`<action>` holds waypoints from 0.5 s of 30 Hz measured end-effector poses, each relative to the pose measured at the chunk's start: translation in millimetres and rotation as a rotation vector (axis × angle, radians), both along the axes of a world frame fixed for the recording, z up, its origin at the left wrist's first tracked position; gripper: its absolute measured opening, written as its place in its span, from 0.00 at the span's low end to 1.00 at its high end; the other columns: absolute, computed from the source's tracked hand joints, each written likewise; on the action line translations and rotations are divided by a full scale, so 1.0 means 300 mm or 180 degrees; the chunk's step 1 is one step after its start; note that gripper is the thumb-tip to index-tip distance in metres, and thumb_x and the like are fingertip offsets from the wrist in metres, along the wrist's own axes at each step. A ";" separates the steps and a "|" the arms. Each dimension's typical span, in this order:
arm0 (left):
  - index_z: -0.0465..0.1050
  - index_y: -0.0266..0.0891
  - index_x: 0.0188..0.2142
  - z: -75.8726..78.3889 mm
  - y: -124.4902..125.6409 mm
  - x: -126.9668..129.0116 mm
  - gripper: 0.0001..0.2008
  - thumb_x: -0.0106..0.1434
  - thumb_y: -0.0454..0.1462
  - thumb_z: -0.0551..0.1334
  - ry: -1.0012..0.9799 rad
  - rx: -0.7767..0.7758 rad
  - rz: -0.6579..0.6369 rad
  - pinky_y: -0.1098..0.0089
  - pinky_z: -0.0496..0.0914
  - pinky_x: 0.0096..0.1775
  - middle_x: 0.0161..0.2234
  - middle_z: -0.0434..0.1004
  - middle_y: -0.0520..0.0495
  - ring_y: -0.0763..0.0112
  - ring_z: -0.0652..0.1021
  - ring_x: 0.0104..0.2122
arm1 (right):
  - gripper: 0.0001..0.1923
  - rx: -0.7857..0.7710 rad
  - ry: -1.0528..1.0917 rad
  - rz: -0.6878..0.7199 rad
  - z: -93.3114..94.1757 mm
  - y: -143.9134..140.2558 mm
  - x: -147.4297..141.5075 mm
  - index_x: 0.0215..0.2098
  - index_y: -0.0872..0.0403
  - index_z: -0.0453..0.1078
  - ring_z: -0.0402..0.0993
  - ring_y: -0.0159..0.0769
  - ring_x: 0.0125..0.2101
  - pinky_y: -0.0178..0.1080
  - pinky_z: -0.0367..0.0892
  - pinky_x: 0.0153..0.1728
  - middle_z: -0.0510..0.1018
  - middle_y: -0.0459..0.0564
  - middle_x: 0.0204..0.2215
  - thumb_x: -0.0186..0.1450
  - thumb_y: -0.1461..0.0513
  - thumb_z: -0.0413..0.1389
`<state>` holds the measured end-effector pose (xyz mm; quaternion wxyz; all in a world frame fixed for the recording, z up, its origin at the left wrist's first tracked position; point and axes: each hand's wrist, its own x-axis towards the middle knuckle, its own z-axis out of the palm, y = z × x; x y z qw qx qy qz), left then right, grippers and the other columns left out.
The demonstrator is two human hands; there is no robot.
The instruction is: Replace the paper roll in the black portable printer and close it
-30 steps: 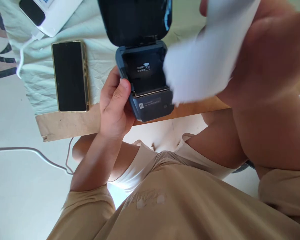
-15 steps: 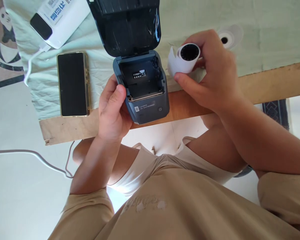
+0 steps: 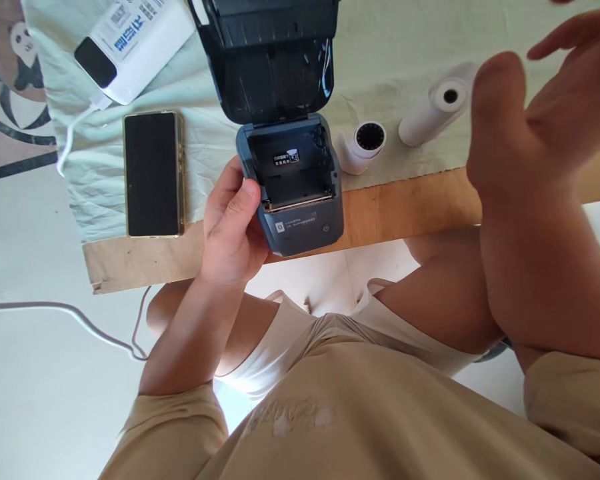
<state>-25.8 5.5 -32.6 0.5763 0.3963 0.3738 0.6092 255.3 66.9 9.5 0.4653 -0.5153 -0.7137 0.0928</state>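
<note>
My left hand [image 3: 234, 223] is closed around the left side of a dark blue-grey label printer [image 3: 305, 223] at the table's front edge. The printer's black lid [image 3: 275, 73] stands raised, and its paper bay shows no roll inside. To the right of the printer, a small white paper roll [image 3: 356, 157] with a dark core stands on the cloth, its loose end curling to the left. A larger white roll [image 3: 425, 120] lies beyond it. At the upper right my right hand [image 3: 555, 100] is raised, fingers spread, with nothing in it; part of it is out of the frame.
A smartphone [image 3: 153, 175] in a clear case lies left of the printer. Behind it is a white device [image 3: 145, 47] with a black end and a plugged-in white cable [image 3: 70, 133]. A light green cloth [image 3: 380, 60] covers the table up to its bare wooden edge [image 3: 410, 203].
My right hand has let go of the small paper roll, leaving it standing on the cloth, and has moved right and opened. The left hand still holds the printer.
</note>
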 end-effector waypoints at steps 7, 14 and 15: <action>0.80 0.36 0.50 0.019 -0.001 0.011 0.15 0.74 0.42 0.60 -0.0230 0.0088 -0.0073 0.57 0.69 0.69 0.44 0.87 0.48 0.62 0.84 0.52 | 0.33 -0.0348 -0.1020 0.0176 -0.100 0.099 0.070 0.56 0.55 0.76 0.77 0.49 0.49 0.53 0.72 0.53 0.79 0.59 0.51 0.52 0.59 0.71; 0.80 0.38 0.50 0.004 -0.001 -0.002 0.17 0.73 0.47 0.61 -0.0121 0.0075 -0.0078 0.55 0.69 0.68 0.45 0.86 0.48 0.60 0.81 0.57 | 0.21 -0.0807 -0.1033 -0.0134 -0.095 0.085 0.064 0.47 0.44 0.76 0.77 0.44 0.41 0.49 0.71 0.45 0.82 0.48 0.40 0.55 0.60 0.69; 0.80 0.39 0.50 0.000 0.001 -0.003 0.17 0.73 0.47 0.62 -0.0089 0.0098 -0.0091 0.54 0.70 0.67 0.45 0.86 0.47 0.58 0.81 0.58 | 0.23 -0.0840 -0.0967 -0.0168 -0.101 0.089 0.062 0.47 0.44 0.76 0.76 0.41 0.38 0.47 0.71 0.42 0.81 0.46 0.38 0.53 0.60 0.70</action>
